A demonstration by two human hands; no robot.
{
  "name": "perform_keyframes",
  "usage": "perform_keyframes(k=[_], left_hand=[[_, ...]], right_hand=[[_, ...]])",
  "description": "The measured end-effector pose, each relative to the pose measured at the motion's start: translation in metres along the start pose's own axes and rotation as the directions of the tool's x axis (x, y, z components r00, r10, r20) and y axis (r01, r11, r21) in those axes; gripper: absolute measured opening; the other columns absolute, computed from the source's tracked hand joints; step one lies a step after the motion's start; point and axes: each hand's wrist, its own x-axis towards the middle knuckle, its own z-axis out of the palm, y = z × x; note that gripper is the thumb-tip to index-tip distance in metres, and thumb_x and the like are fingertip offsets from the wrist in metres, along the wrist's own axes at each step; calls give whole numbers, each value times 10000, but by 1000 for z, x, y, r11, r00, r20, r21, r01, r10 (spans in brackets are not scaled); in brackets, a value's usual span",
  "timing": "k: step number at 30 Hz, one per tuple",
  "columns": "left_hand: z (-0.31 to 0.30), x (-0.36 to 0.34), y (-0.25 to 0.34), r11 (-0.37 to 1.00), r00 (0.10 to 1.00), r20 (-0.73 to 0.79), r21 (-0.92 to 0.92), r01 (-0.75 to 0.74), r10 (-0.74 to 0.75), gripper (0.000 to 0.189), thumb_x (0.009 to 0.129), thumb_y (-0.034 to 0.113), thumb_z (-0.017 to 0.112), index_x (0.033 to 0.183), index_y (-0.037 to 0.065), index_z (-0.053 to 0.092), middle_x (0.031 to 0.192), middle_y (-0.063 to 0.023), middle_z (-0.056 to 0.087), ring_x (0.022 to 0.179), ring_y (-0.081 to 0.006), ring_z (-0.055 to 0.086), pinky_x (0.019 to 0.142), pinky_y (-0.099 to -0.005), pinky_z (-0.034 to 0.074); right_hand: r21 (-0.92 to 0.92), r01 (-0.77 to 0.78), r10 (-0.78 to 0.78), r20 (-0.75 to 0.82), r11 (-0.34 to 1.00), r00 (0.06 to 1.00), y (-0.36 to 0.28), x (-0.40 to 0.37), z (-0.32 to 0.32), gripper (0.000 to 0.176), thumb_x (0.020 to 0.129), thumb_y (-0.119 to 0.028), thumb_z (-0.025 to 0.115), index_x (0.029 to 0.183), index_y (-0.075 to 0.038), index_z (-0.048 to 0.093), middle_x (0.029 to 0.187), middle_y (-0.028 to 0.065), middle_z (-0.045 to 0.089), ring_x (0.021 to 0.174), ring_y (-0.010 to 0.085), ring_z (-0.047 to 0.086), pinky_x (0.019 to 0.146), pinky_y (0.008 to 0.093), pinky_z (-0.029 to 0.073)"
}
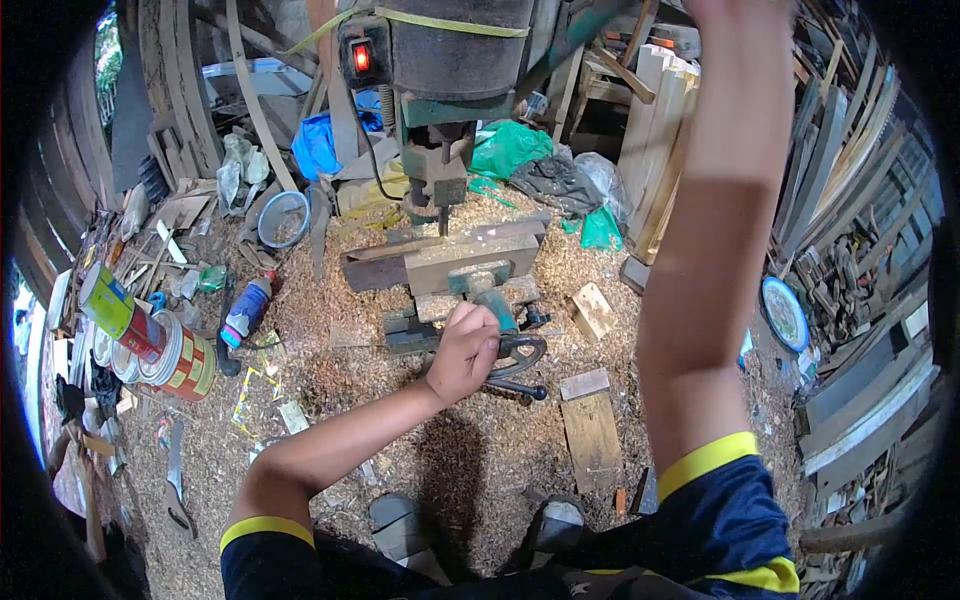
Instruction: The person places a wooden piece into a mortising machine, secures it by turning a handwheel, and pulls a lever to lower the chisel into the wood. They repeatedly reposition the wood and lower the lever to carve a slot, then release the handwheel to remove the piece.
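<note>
A drill press (460, 50) with a lit red switch stands in front of me. Its bit (444, 220) points down at a wooden block (470, 258) held in a vise (497, 308). My left hand (465, 352) is closed at the front of the vise, beside the round handwheel (520, 356); what its fingers hold is hidden. My right arm reaches up past the right side of the machine, and my right hand (735, 5) is cut off by the top edge, so its fingers do not show. A green lever (580, 42) runs upward near it.
Wood shavings cover the floor (330, 430). A holed block (593, 311) and a board (592, 440) lie right of the vise. Buckets (178, 360), a bottle (246, 312) and a machete (176, 480) are at the left. Stacked timber (860, 170) lines the right.
</note>
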Motion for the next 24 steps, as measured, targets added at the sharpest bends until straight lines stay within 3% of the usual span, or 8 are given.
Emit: perform_keyframes(k=[1,2,3,9,14,16,19,24], left_hand=[[-2,1,0,1000,999,38,18,10,-11,288,1039,204,526,837,5,576,925,-125,541,910,-335,488,861,-439,398],[-2,2,0,999,997,74,36,18,-21,339,1066,235,502,820,5,547,921,-132,536,907,-334,485,867,-439,396],[-2,2,0,999,997,72,32,19,-21,339,1066,235,502,820,5,547,921,-132,536,907,-334,485,867,-439,396],[-3,2,1,999,998,71,39,-2,-1,344,1068,228,476,800,19,532,931,-125,534,921,-329,480,870,-434,399],[-3,1,0,1000,999,50,28,1,-3,335,1077,261,522,850,18,559,924,-108,545,917,-322,489,858,-427,404],[-4,2,1,1000,999,45,31,-1,0,288,1070,225,527,870,20,558,919,-102,542,909,-317,489,856,-424,402],[-4,3,2,1000,999,43,28,15,-16,276,1056,197,534,851,13,557,919,-107,545,904,-316,487,856,-422,400],[-2,2,1,1000,997,73,20,2,-4,320,1060,218,513,820,9,547,926,-124,536,909,-326,481,865,-429,401]], right_hand=[[-28,45,-44,26,999,999,0,-18,-18,485,1103,-296,430,630,-220,351,488,-69,277,412,115,264,435,284,267],[190,-113,52,300,975,952,-5,-45,-53,417,1106,-313,401,733,-152,495,607,-26,423,605,148,424,649,335,373],[187,-71,15,286,980,958,-10,-71,-36,457,1107,-301,345,666,-190,385,547,-42,300,559,143,340,628,342,334],[217,16,-110,427,976,898,-7,-109,-41,492,1130,-327,221,711,-163,420,590,-38,372,557,159,372,662,361,388],[142,-169,88,448,975,890,-14,-59,-46,444,1065,-281,350,631,-195,371,545,-45,335,558,138,351,662,327,340],[-55,56,-51,87,997,995,-8,-49,-14,497,1102,-293,426,615,-219,357,476,-68,276,406,113,267,441,284,312],[53,49,-47,-38,997,998,-4,-48,-2,497,1098,-299,428,612,-219,367,468,-66,289,403,116,280,454,299,352],[225,4,-73,301,974,951,-11,-126,-35,442,1083,-309,312,666,-182,388,583,-29,348,590,152,341,689,361,347]])
